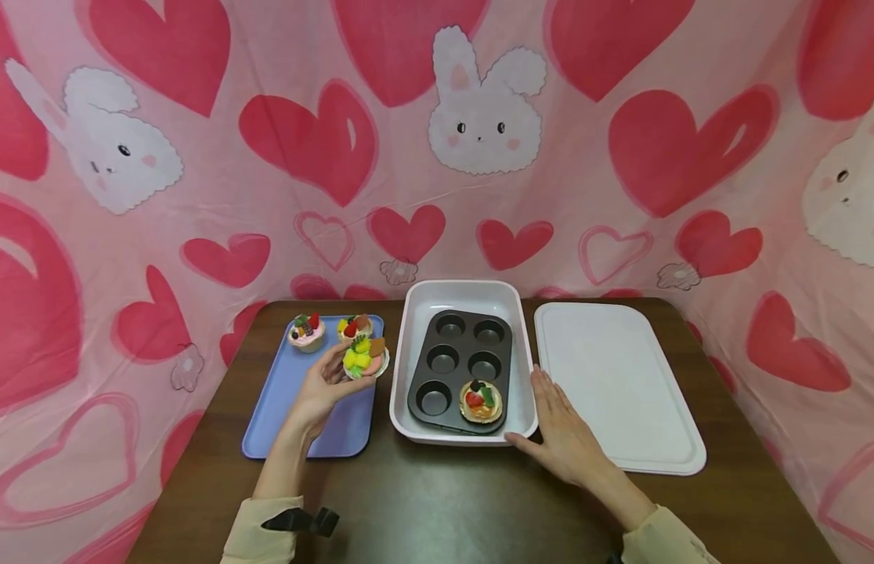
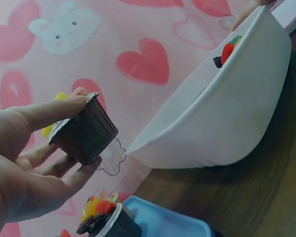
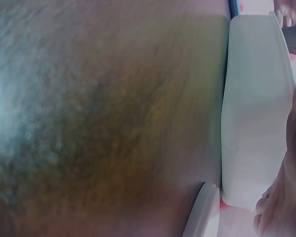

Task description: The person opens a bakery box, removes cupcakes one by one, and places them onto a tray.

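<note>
My left hand [image 1: 317,395] pinches a fruit-topped cupcake [image 1: 365,358] by its cup, thumb on one side and fingers on the other. Yellow chunks and a brown piece top it, and the left wrist view shows its dark, ridged cup [image 2: 86,133]. It is held above the right part of the blue tray [image 1: 278,415]. My right hand [image 1: 567,439] rests at the near right corner of a white basin [image 1: 402,399], fingers straight along the rim. Inside the basin lies a dark muffin tin [image 1: 464,335]; one fruit-topped cupcake [image 1: 481,401] sits in its near right cup.
Two more fruit-topped cupcakes, one pink-creamed [image 1: 306,334] and one partly behind the held one [image 1: 354,324], stand at the tray's far end. To the basin's right lies a flat white board [image 1: 613,384]. A pink heart-and-rabbit cloth [image 1: 423,188] hangs behind the brown table [image 1: 437,501].
</note>
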Motion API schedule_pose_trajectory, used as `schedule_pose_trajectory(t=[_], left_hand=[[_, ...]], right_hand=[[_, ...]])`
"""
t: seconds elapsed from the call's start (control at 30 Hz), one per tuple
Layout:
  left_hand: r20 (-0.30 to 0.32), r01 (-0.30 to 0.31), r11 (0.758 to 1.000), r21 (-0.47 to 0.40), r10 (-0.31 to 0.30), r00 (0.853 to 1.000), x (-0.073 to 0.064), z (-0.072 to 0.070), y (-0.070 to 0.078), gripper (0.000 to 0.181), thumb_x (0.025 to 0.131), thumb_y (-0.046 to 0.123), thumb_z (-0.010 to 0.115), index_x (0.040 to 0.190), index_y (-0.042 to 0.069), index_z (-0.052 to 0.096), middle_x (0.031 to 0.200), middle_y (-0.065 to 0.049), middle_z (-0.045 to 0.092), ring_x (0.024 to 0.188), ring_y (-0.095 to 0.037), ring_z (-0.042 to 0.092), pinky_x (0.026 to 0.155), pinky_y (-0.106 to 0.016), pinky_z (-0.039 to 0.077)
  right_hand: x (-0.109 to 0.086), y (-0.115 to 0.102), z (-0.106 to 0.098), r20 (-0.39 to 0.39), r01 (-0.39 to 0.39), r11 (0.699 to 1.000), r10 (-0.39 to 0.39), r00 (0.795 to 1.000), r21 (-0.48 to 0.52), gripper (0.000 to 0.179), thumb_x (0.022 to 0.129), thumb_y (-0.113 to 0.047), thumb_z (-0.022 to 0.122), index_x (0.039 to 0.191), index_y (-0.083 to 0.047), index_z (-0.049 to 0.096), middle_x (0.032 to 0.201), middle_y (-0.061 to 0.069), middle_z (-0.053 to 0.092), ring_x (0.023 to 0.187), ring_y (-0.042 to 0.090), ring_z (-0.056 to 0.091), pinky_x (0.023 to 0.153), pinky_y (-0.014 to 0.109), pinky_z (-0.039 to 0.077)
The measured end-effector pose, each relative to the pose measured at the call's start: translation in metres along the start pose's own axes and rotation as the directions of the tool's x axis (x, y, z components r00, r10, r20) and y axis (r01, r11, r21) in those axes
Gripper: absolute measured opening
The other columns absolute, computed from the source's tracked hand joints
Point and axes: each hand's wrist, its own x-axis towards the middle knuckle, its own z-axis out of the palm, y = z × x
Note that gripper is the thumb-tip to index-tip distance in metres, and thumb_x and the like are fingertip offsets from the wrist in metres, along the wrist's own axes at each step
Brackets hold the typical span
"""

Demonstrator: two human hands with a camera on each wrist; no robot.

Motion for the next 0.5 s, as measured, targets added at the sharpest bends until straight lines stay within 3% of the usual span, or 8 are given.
schedule_pose_trajectory(t=[0.5], left_hand=[[-0.145,0.07,0.996,-0.047,-0.076,0.987,-0.018,-0.036,-0.002,0.088,0.1,-0.002,0.073,0.173,0.006,0.024,0.177,-0.022,0.031,0.163,-0.038,0.031,0.092,-0.002,0.051]], right_hand=[[-0.001,0.0,-0.001,-0.004,-0.001,1.0,0.001,1.0,0.015,0.118,0.096,-0.067,0.071,0.173,0.004,0.017,0.182,0.025,0.022,0.169,0.043,0.026,0.136,0.059,0.027]])
